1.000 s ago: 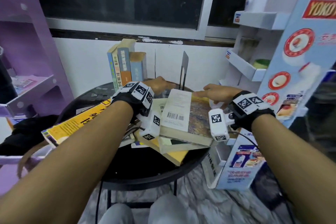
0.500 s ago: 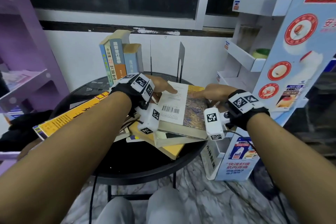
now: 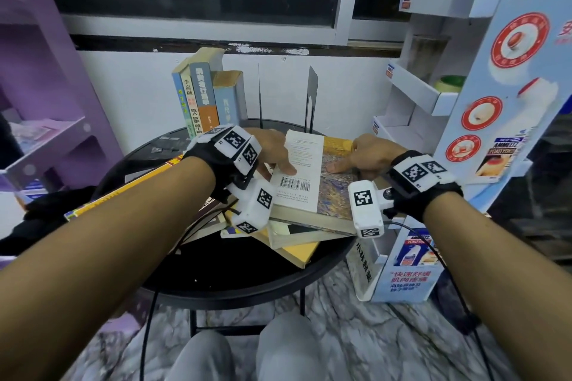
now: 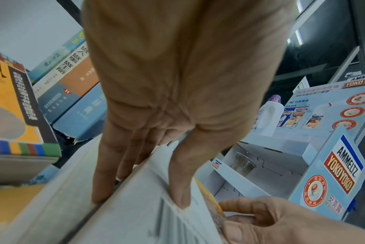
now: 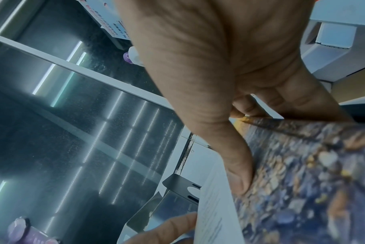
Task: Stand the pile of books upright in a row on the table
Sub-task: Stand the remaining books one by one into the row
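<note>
A pile of several books point(image 3: 294, 235) lies flat on the round black table point(image 3: 247, 284). The top book point(image 3: 312, 176) has a white and painted cover with a barcode. My left hand point(image 3: 278, 168) holds its left edge, thumb on the cover and fingers point(image 4: 102, 173) along the side. At the right edge my right hand point(image 3: 343, 164) grips it: the thumb presses the painted cover point(image 5: 302, 173) and the fingers point(image 5: 281, 102) curl round the edge. Several books point(image 3: 204, 96) stand upright at the back left.
A black metal bookend point(image 3: 312, 93) stands behind the pile. A long yellow book point(image 3: 123, 192) lies to the left under my forearm. A purple shelf point(image 3: 46, 145) is at the left. A cardboard display stand point(image 3: 483, 139) stands close on the right.
Both hands have slid from the book's far end back along its sides, and the thumbs now lie on its cover. The book still lies on the pile.
</note>
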`<state>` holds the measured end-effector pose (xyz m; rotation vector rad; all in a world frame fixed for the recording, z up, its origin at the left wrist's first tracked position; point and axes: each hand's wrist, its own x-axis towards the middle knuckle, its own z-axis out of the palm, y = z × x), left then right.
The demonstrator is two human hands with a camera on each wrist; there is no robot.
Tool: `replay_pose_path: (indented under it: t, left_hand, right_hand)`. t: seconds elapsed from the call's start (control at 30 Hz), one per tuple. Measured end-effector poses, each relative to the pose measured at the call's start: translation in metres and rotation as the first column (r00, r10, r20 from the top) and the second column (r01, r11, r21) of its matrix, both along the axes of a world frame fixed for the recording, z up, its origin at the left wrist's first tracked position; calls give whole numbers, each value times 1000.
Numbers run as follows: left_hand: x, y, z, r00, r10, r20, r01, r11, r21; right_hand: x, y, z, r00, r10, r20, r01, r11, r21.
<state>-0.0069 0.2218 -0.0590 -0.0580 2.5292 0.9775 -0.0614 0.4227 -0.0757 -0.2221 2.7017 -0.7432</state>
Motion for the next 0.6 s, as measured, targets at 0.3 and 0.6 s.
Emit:
replay_pose_path:
  t: [0.3,0.6]
  left_hand:
    - [4,-10,2,988,58,-145,-27,977,212]
    - [2,-15,11,882,313,-353,-107,862,496]
  right_hand:
    - [3,-6,10,979,-163,-125,136,970,-200]
    - [18,-9,22,828,-307,-469,60,881,-470]
